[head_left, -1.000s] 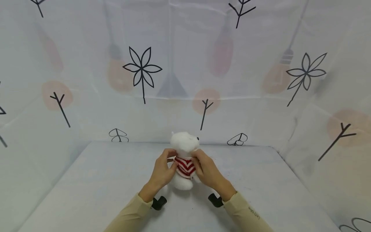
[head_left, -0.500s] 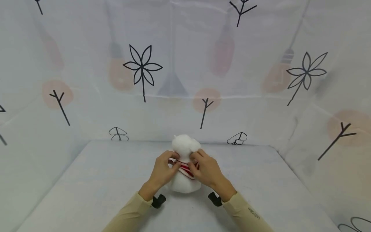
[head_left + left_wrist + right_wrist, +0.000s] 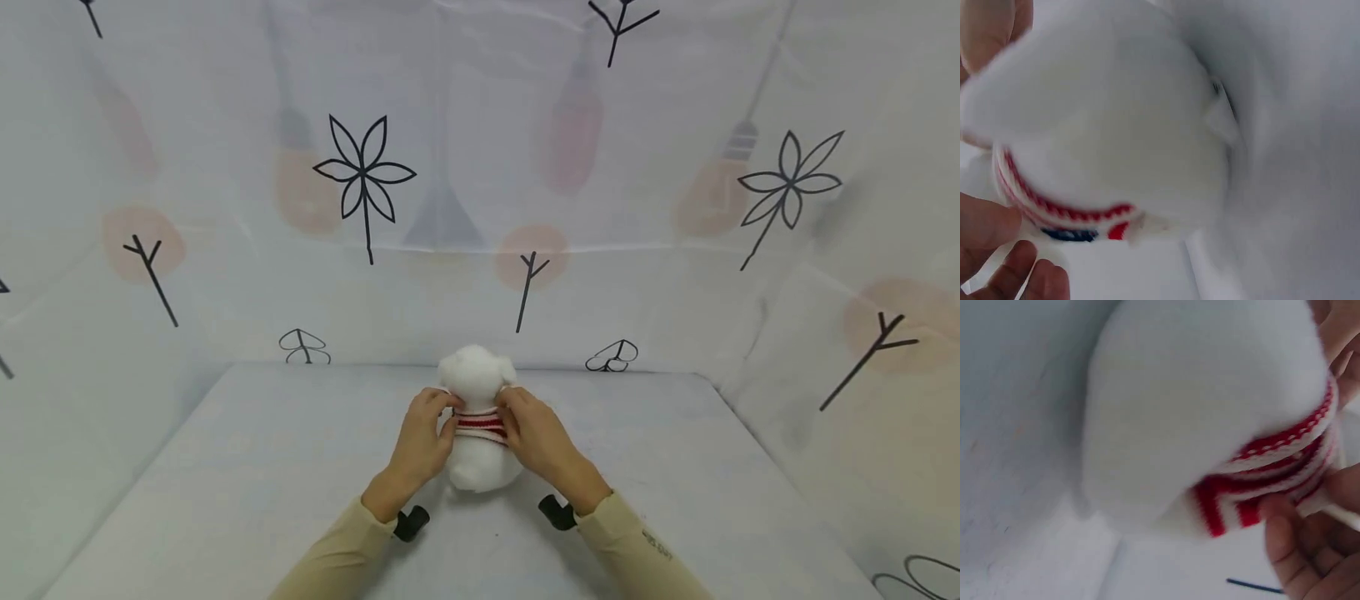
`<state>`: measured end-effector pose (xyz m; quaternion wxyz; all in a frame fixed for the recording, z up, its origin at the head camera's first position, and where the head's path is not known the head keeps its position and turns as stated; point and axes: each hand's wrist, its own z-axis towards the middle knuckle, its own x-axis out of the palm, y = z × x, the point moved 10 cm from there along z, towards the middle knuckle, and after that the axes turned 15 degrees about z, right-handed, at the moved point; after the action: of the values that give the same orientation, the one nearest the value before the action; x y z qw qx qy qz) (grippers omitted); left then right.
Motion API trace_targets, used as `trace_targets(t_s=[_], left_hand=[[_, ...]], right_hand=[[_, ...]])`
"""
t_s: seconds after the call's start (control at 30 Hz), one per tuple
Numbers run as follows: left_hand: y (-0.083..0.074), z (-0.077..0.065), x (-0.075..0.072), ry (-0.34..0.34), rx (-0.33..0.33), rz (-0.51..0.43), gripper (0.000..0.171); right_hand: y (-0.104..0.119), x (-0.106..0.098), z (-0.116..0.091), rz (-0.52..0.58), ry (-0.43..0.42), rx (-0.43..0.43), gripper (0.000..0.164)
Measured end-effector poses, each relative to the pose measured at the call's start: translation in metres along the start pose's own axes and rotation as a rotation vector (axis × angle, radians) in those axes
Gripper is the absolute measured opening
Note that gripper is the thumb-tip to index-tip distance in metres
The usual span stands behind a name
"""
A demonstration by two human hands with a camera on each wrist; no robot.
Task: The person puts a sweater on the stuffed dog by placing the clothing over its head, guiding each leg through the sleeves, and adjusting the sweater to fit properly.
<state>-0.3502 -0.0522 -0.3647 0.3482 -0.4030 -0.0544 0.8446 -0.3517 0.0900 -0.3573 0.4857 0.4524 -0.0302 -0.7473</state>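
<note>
A white plush toy (image 3: 480, 471) wearing a red and white striped knitted sweater (image 3: 477, 423) sits upright at the middle of the white table, its back toward the head camera. My left hand (image 3: 417, 437) holds its left side at the sweater, thumb and fingers spread around the edge. On the other side my right hand (image 3: 542, 433) grips the sweater under the head. In the left wrist view, a dark blue patch shows on the sweater (image 3: 1063, 215). The right wrist view has my right fingers (image 3: 1282, 531) at the striped knit. The toy's face is hidden from the head view.
Black wrist-worn pieces (image 3: 412, 523) sit below both hands at the sleeve cuffs. The white tabletop (image 3: 300, 467) reaches back to a cloth backdrop (image 3: 465, 192) printed with flowers, twigs and bulb shapes, which also rises at both sides.
The plush toy has turned between my hands: its snout pointed right a second ago, and now its back faces the head camera. Both hands have stayed at its sides, with the fingers shifting slightly.
</note>
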Motion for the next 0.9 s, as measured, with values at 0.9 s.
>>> trace_targets(t_s=[0.9], left_hand=[[-0.019, -0.002, -0.007, -0.068, 0.326, 0.169, 0.016]], right_hand=[[-0.009, 0.005, -0.002, 0.267, 0.000, -0.162, 0.006]])
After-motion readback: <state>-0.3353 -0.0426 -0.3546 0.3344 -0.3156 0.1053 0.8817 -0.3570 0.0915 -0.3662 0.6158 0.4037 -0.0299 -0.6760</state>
